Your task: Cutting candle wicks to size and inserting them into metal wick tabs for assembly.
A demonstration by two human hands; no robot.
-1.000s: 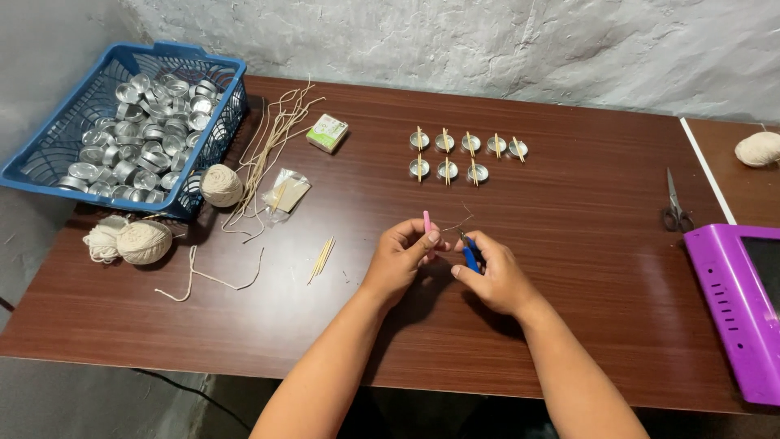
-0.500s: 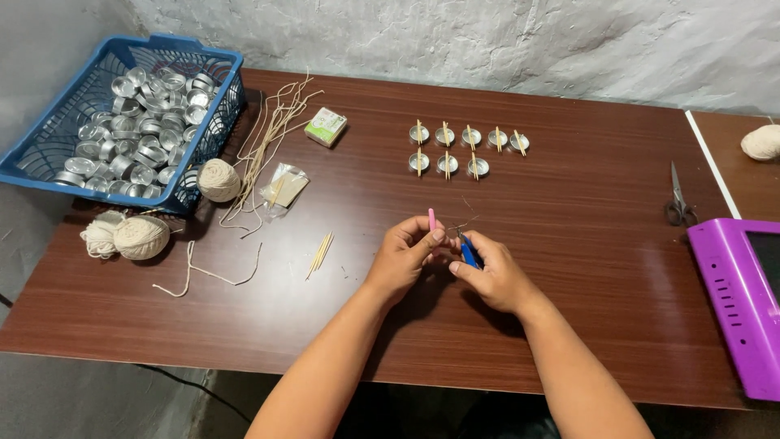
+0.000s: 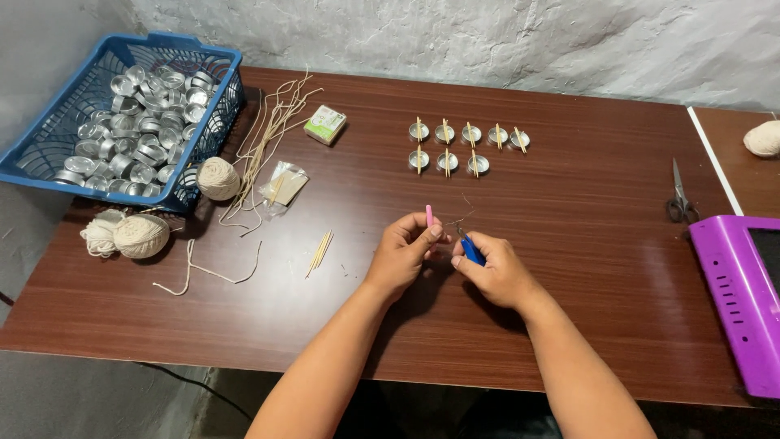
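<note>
We count 8 small metal cups (image 3: 445,146) in 2 rows mid-table, 3 yarn balls at left w/ the blue basket (image 3: 49,154). Our left hand (image 3: 406,248) pinches a pink stick (image 3: 429,215) tight; right hand (image 3: 496,264) is closed round a blue-handled tool (image 3: 471,250), both just above the table (image 3: 569,309), near its front.

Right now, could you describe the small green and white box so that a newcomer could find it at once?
Start at the blue basket of metal cups at the table's far left corner. Just right of it lie loose tan strands, and the small box sits at their right edge. It is the only green and white, flat, squarish thing there.
</note>
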